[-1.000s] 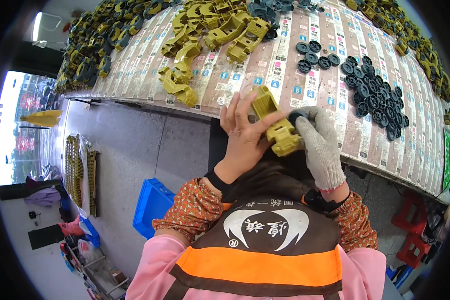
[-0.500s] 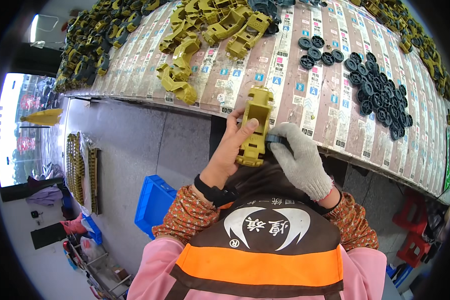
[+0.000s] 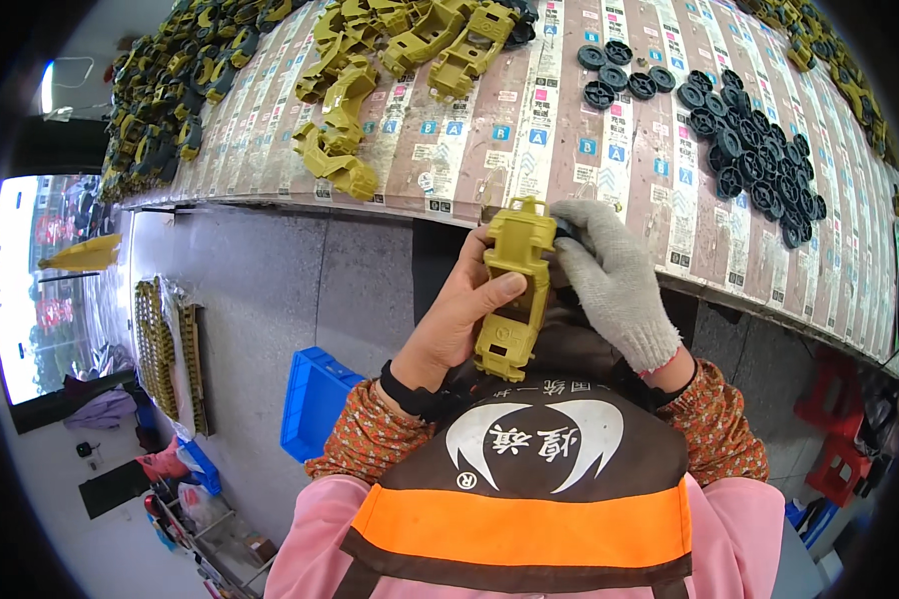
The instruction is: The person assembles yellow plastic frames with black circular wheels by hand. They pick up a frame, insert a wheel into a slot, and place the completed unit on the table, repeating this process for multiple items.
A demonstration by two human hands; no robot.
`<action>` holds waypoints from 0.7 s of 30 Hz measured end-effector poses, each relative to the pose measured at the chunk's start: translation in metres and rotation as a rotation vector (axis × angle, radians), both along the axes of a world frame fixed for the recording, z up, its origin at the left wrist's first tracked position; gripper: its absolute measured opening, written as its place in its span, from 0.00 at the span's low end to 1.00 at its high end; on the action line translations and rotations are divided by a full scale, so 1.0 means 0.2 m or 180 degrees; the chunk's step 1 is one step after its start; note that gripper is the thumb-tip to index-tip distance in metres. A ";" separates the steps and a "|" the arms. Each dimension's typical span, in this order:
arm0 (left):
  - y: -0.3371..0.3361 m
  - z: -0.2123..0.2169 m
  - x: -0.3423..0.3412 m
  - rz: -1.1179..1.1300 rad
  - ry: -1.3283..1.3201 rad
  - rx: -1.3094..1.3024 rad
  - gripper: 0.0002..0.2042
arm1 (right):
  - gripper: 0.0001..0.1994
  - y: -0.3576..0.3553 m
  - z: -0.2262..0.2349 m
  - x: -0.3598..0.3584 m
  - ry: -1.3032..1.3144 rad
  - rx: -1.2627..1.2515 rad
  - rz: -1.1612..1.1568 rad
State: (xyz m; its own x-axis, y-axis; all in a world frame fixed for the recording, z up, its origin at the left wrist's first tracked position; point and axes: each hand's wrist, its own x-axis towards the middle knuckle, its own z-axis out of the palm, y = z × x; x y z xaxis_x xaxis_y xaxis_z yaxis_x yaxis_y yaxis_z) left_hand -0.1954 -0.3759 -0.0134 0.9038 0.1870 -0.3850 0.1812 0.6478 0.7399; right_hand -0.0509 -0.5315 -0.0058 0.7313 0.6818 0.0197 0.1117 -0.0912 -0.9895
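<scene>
In my bare left hand (image 3: 456,324) is an olive-yellow plastic toy vehicle body (image 3: 514,334), held lengthwise in front of my apron with the thumb across its middle. My right hand (image 3: 609,275), in a grey knitted glove, is closed at the far right corner of that body. A dark wheel (image 3: 566,231) shows partly between the gloved fingers, against the body's side; the fingers hide most of it. Beyond my hands, several loose dark wheels (image 3: 612,77) and a larger cluster of dark wheels (image 3: 754,150) lie on the table.
The table (image 3: 449,165) is covered with printed strips, its near edge just past my hands. More yellow bodies (image 3: 345,105) lie at the far left-centre. Heaps of yellow-and-dark assembled pieces (image 3: 160,110) fill the left end. A blue crate (image 3: 315,404) stands low on my left, red stools (image 3: 831,399) on the right.
The vehicle body has tilted and come slightly closer to me. My gloved hand has shifted from the near part of its right side to the far end, with the wheel in its fingers.
</scene>
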 end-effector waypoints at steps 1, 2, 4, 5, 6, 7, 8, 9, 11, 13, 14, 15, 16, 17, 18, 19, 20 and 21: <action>-0.01 -0.01 0.00 0.0017 0.0042 0.0192 0.35 | 0.12 0.00 -0.03 -0.01 -0.0496 -0.0052 0.0016; -0.03 0.00 0.00 0.0106 0.0165 0.0262 0.33 | 0.13 0.01 -0.04 -0.02 -0.0324 -0.0001 -0.0045; -0.05 0.06 0.00 0.0078 0.0234 0.0034 0.33 | 0.13 -0.01 -0.02 -0.03 -0.0069 -0.0081 -0.0062; -0.06 0.07 0.00 0.0064 0.0269 -0.0081 0.33 | 0.14 -0.01 -0.02 -0.04 0.0058 -0.0121 -0.0070; -0.06 0.06 0.00 0.0101 0.0234 0.0069 0.31 | 0.14 -0.01 -0.03 -0.04 0.0141 -0.0137 -0.0066; -0.07 0.03 0.01 0.0135 0.0194 0.0214 0.30 | 0.14 -0.02 -0.03 -0.04 0.0219 -0.0156 -0.0064; -0.07 0.01 0.01 0.0171 0.0148 0.0359 0.29 | 0.15 -0.02 -0.04 -0.05 0.0297 -0.0176 -0.0061; -0.08 -0.02 0.02 0.0208 0.0108 0.0503 0.28 | 0.15 -0.02 -0.02 -0.05 0.0300 -0.0197 -0.0029; -0.10 -0.05 0.02 0.0297 0.0008 0.0797 0.28 | 0.16 -0.03 0.01 -0.05 0.0298 -0.0235 0.0049; -0.11 -0.08 0.03 0.0332 -0.0070 0.1033 0.28 | 0.17 -0.03 -0.02 -0.05 -0.0072 -0.0180 0.0055; -0.11 -0.09 0.03 0.0349 -0.0105 0.1153 0.28 | 0.18 -0.04 -0.03 -0.05 -0.0253 -0.0150 0.0059; -0.12 -0.09 0.03 0.0340 -0.0136 0.1256 0.29 | 0.19 -0.04 -0.04 -0.05 -0.0308 -0.0171 0.0067; -0.12 -0.09 0.03 0.0333 -0.0168 0.1355 0.30 | 0.19 -0.05 -0.05 -0.06 -0.0365 -0.0195 0.0078; -0.12 -0.10 0.03 0.0325 -0.0199 0.1454 0.31 | 0.19 -0.05 -0.05 -0.07 -0.0421 -0.0220 0.0088; -0.12 -0.10 0.02 0.0249 -0.0189 0.1817 0.32 | 0.20 -0.06 -0.04 -0.07 -0.0556 -0.0309 0.0109; -0.13 -0.10 0.02 0.0170 -0.0182 0.2180 0.33 | 0.20 -0.07 -0.01 -0.07 -0.0695 -0.0396 0.0128; -0.13 -0.09 0.01 0.0089 -0.0175 0.2543 0.34 | 0.20 -0.08 0.01 -0.07 -0.0835 -0.0484 0.0146; -0.13 -0.08 0.01 0.0017 -0.0160 0.2624 0.35 | 0.20 -0.09 0.01 -0.08 -0.0975 -0.0544 0.0163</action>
State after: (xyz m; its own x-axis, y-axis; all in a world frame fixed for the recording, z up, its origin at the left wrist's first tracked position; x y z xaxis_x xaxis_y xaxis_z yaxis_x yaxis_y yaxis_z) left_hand -0.1933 -0.4017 -0.0303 0.9146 0.3961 -0.0816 0.1337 -0.1058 0.9854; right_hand -0.0668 -0.5492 -0.0044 0.6739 0.7298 0.1152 0.4096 -0.2393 -0.8803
